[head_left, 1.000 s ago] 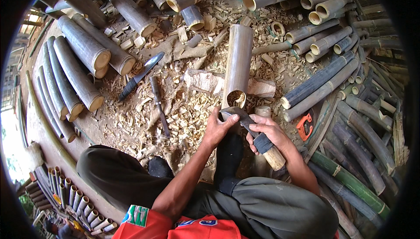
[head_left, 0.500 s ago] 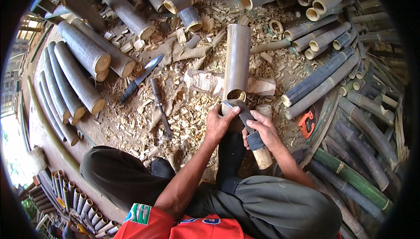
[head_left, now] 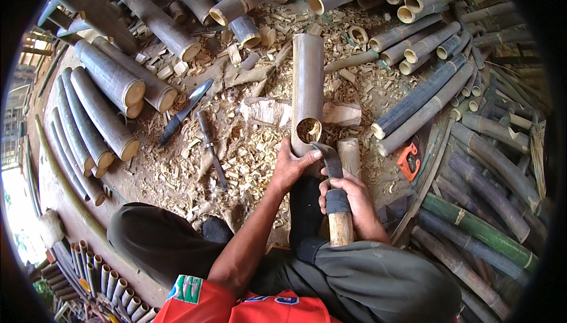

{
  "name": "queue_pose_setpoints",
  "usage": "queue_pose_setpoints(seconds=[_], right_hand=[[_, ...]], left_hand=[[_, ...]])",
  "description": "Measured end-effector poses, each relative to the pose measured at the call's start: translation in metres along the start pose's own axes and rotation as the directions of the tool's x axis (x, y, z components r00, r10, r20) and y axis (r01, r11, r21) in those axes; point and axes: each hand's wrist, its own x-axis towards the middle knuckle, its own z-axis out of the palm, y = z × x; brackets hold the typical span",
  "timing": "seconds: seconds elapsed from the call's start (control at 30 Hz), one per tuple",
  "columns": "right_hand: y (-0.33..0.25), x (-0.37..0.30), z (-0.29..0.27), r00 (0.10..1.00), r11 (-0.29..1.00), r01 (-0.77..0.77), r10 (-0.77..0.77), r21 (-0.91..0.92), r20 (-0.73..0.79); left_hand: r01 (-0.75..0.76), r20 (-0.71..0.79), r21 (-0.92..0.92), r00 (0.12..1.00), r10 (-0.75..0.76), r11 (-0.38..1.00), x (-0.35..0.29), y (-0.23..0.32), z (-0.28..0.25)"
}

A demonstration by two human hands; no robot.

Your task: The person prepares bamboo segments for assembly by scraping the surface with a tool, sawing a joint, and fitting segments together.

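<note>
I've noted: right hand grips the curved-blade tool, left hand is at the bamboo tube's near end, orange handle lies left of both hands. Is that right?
Not quite. The right hand does grip the curved-blade tool and the left hand is at the near end of the bamboo tube, but the head view shows the orange handle lying right of both hands, not left.

You wear a red shirt (head_left: 277,314) with a green-and-white patch (head_left: 188,289) on the left sleeve (head_left: 211,300), dark trousers (head_left: 378,276) and what may be black socks (head_left: 304,208).
</note>
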Motion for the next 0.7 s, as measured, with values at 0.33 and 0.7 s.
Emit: queue_pose_setpoints(seconds=[0.33, 0.7], right_hand=[[0.002, 0.017, -0.016, 0.996, 0.994, 0.09, -0.09, -0.059, 0.009], [0.004, 0.051, -0.058, 0.919, 0.829, 0.387, -0.384, -0.404, 0.092]], left_hand=[[0.082, -0.11, 0.292, 0.993, -0.052, 0.953, 0.016, 0.0, 0.005], [0.37, -0.363, 0.654, 0.919, -0.156, 0.66, 0.025, 0.034, 0.031]])
